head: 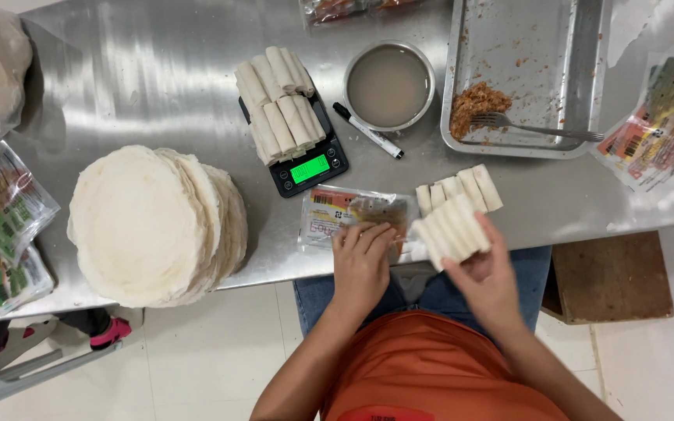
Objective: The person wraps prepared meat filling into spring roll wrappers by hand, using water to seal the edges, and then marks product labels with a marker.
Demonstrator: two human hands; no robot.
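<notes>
Head view: right hand (487, 274) grips a row of white rolls (452, 230) at the table edge (274, 269); left hand (362, 261) lies flat, fingers spread, pinning a clear plastic pouch (345, 214). Risk: loose grip, outer rolls slide off onto the floor.

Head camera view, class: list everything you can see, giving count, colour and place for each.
Wrapper stack: one, white, table left.
Scale: one, black, centre, with rolls piled on it.
Bowl: one, metal, brownish liquid.
Marker: one, black and white, beside bowl.
Tray: one, metal, holding filling and fork.
Loose rolls: several, white, near table edge.
Left hand: on clear packet.
Right hand: holding row of rolls.
</notes>
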